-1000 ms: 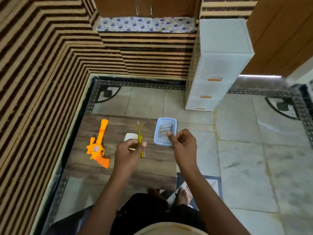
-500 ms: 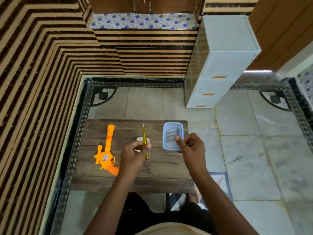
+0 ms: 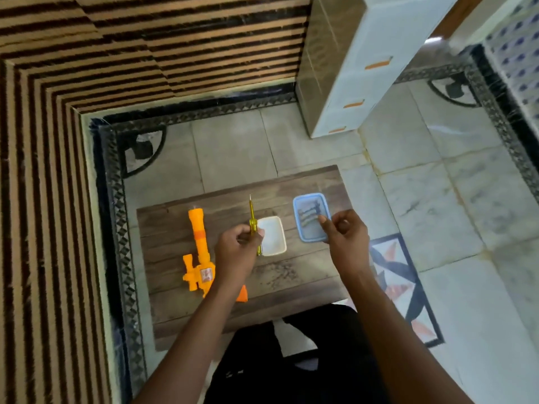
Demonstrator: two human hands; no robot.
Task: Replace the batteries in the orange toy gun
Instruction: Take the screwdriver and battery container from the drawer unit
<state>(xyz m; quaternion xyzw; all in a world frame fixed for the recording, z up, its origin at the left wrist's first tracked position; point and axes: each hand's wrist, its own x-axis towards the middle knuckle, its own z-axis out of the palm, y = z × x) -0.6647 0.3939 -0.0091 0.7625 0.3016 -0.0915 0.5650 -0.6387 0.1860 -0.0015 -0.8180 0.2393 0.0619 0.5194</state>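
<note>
Batteries (image 3: 309, 214), grey and lying side by side, fill the far half of a clear blue-rimmed box (image 3: 297, 220) that sits on the right part of the wooden tabletop (image 3: 291, 281). Just to its left, a little apart, lies a shallow white tray (image 3: 274, 237); whether it is a tray or a lid, and whether it holds anything, I cannot tell. The orange toy gun (image 3: 199, 243) lies flat on the left part of the tabletop, barrel pointing away from the person, its grip end partly hidden behind the left forearm. The left hand (image 3: 234, 252) hovers between gun and tray, its fingers curled round the handle of a yellow screwdriver (image 3: 252, 223), the metal tip pointing away. The right hand (image 3: 347, 237) hangs over the near right corner of the blue-rimmed box with its fingers (image 3: 322, 219) curled and forefinger and thumb drawn close together; whether they pinch something small or touch the rim cannot be made out. A white drawer cabinet (image 3: 350, 68) with orange handles stands on the tiled floor (image 3: 233, 147) beyond the tabletop.
</note>
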